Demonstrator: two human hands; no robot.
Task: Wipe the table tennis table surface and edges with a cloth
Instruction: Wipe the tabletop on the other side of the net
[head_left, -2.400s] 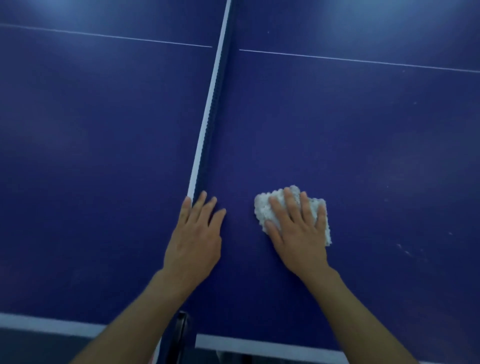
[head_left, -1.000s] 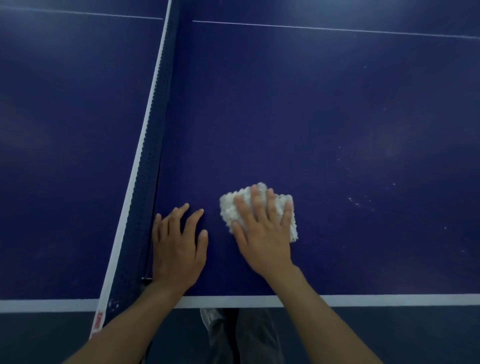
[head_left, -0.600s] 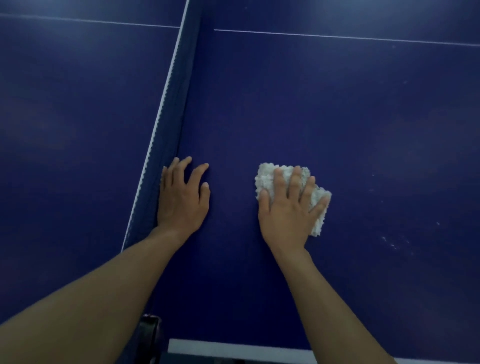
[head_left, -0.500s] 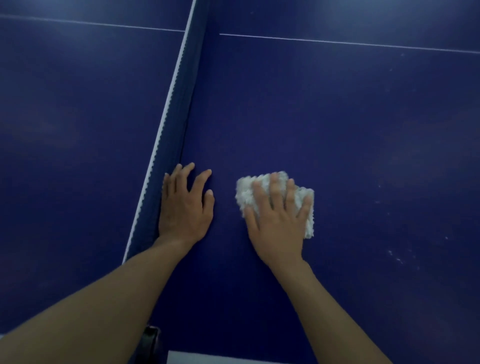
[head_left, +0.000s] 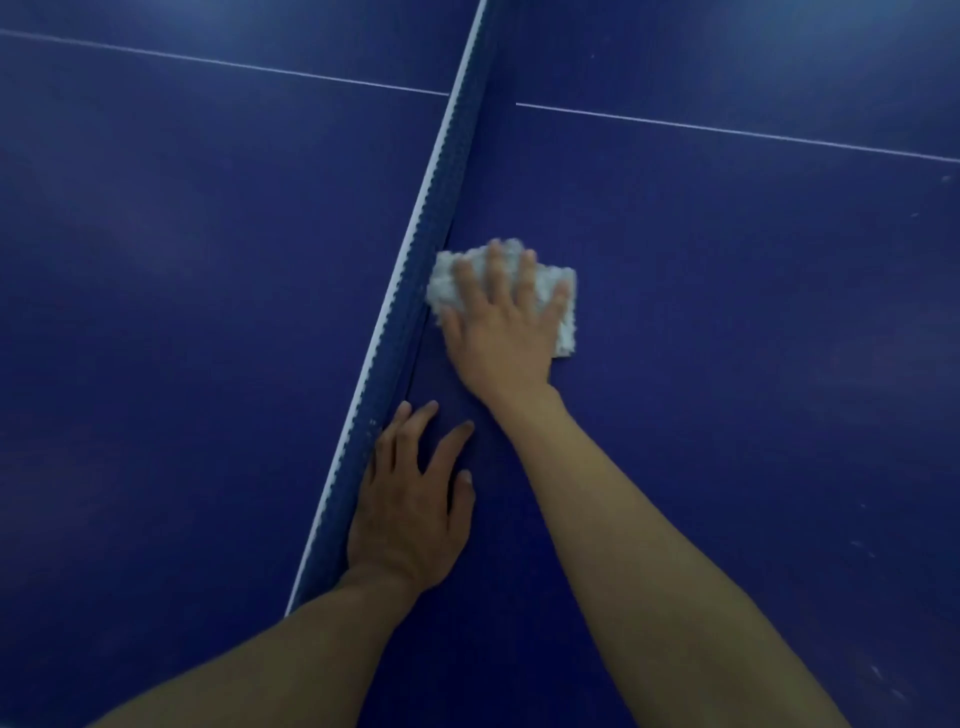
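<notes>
Touching the cloth (head_left: 444, 283) leftward: net (head_left: 408, 306).

Dim, bluish, faint top glare — slight blur

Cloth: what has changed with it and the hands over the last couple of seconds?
The right hand pushed the cloth left and away from the person, past the left hand, until its edge reaches the net. Nothing was taken up or let go. The right hand still presses flat on the cloth; the left hand still rests flat on the table beside the net.
</notes>
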